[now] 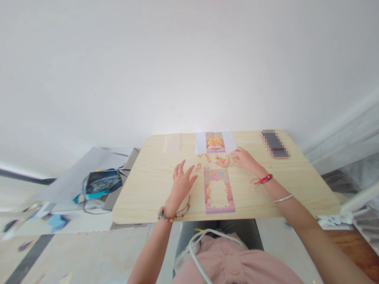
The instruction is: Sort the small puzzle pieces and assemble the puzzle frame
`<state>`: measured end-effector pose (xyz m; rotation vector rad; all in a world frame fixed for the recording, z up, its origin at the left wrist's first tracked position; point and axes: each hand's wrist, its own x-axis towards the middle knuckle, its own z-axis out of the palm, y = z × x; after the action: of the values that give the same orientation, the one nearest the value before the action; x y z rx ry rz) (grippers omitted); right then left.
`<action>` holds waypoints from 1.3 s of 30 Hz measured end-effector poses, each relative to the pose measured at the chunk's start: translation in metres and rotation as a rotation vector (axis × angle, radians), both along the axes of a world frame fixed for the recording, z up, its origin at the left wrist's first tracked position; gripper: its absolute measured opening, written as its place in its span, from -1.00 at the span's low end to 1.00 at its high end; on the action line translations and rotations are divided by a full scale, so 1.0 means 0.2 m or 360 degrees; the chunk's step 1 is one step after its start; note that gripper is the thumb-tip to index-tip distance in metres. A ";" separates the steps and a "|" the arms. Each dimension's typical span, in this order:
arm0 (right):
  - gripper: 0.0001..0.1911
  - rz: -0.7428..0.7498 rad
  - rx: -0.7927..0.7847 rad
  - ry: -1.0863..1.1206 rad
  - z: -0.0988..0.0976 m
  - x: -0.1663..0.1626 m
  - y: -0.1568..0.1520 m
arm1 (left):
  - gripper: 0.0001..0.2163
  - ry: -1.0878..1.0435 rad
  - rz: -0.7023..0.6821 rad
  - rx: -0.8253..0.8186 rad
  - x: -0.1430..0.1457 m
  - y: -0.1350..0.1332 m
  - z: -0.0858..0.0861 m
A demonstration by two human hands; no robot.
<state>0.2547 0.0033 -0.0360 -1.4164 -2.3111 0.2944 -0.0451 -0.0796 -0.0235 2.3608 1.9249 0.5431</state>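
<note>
My left hand (182,182) hovers over the table with its fingers spread, holding nothing, just left of a few loose puzzle pieces (198,166). At the right edge of a larger heap of puzzle pieces (224,161), the fingers of my right hand (245,158) are drawn together; whatever lies between the fingertips is too small to make out. Between my forearms lies a partly assembled jigsaw puzzle (209,204), a pink and purple border around a bare middle. Behind the heap is a white sheet with a printed reference picture (215,142) of a yellow figure.
A phone (275,144), blurred out, rests on the back right of the wooden table (142,197). A pale translucent sheet (172,143) lies at the back left. Left of the table is a dark bag (103,182). A white cable (195,256) crosses my lap.
</note>
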 end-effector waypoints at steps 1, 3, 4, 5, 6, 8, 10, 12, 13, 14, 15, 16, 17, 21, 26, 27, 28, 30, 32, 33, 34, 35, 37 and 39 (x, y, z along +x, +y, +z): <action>-0.82 -0.0001 -0.0017 -0.0015 0.00 -0.01 0.02 | -0.68 -0.0007 0.0002 -0.0016 0.00 0.00 0.00; -0.84 -0.0012 -0.0050 -0.0055 0.00 -0.04 0.04 | -0.69 -0.0017 0.0002 -0.0046 0.00 -0.01 -0.01; -0.86 -0.0017 -0.0062 -0.0078 0.00 -0.05 0.04 | -0.69 -0.0021 0.0001 -0.0057 0.00 -0.01 -0.02; -0.87 -0.0022 -0.0068 -0.0103 -0.01 -0.06 0.05 | -0.69 -0.0024 0.0000 -0.0065 0.00 -0.01 -0.03; -0.88 -0.0023 -0.0070 -0.0127 -0.01 -0.06 0.05 | -0.69 -0.0026 0.0000 -0.0069 0.00 -0.01 -0.03; -0.89 -0.0017 -0.0067 -0.0169 -0.01 -0.06 0.05 | -0.69 -0.0033 -0.0004 -0.0073 0.00 -0.02 -0.04; -0.90 -0.0009 -0.0055 -0.0210 -0.01 -0.05 0.05 | -0.69 -0.0040 -0.0018 -0.0077 0.00 -0.02 -0.04; -0.90 -0.0011 -0.0039 -0.0239 0.00 -0.04 0.04 | -0.69 -0.0049 -0.0038 -0.0079 0.00 -0.02 -0.04; -0.90 -0.0017 -0.0025 -0.0238 0.01 -0.04 0.04 | -0.69 -0.0054 -0.0043 -0.0079 0.01 -0.03 -0.03; -0.89 -0.0017 -0.0008 -0.0222 0.03 -0.04 0.03 | -0.69 -0.0058 -0.0048 -0.0076 0.01 -0.03 -0.03; -0.89 -0.0007 0.0013 -0.0193 0.04 -0.04 0.02 | -0.69 -0.0062 -0.0057 -0.0071 0.02 -0.03 -0.02; -0.89 0.0014 0.0036 -0.0160 0.06 -0.04 0.00 | -0.69 -0.0066 -0.0070 -0.0063 0.02 -0.04 -0.02; -0.88 0.0052 0.0056 -0.0131 0.08 -0.05 -0.03 | -0.68 -0.0070 -0.0085 -0.0054 0.03 -0.05 -0.01; -0.88 0.0308 0.0068 -0.0146 0.13 -0.10 -0.20 | -0.68 -0.0073 -0.0162 -0.0023 0.09 -0.09 0.02; -0.89 0.0418 0.0058 -0.0325 0.11 -0.19 -0.40 | -0.71 -0.0092 -0.0294 -0.0015 0.18 -0.16 0.04; -0.90 0.0409 0.0057 -0.0362 0.11 -0.21 -0.42 | -0.71 -0.0093 -0.0308 -0.0028 0.19 -0.17 0.04; -0.90 0.0399 0.0058 -0.0394 0.10 -0.22 -0.43 | -0.71 -0.0091 -0.0315 -0.0040 0.21 -0.17 0.04; -0.91 0.0383 0.0063 -0.0437 0.09 -0.24 -0.44 | -0.70 -0.0084 -0.0331 -0.0067 0.22 -0.19 0.02; -0.90 0.0377 0.0063 -0.0457 0.09 -0.25 -0.44 | -0.68 -0.0079 -0.0351 -0.0090 0.23 -0.20 0.01; -0.90 0.0380 0.0061 -0.0462 0.09 -0.25 -0.43 | -0.67 -0.0078 -0.0362 -0.0101 0.24 -0.20 0.00; -0.89 0.0385 0.0058 -0.0466 0.09 -0.25 -0.43 | -0.66 -0.0077 -0.0371 -0.0111 0.24 -0.20 -0.01; -0.89 0.0389 0.0053 -0.0469 0.09 -0.26 -0.43 | -0.65 -0.0074 -0.0376 -0.0120 0.24 -0.20 -0.01; -0.89 0.0386 0.0044 -0.0476 0.10 -0.27 -0.43 | -0.64 -0.0067 -0.0384 -0.0133 0.25 -0.21 -0.02; -0.89 0.0372 0.0033 -0.0485 0.10 -0.28 -0.43 | -0.63 -0.0056 -0.0390 -0.0143 0.27 -0.21 -0.02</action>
<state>0.1996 -0.0836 -0.0157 -1.2532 -2.7253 0.1269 0.0079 -0.1217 -0.0270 2.4620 1.5783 0.4655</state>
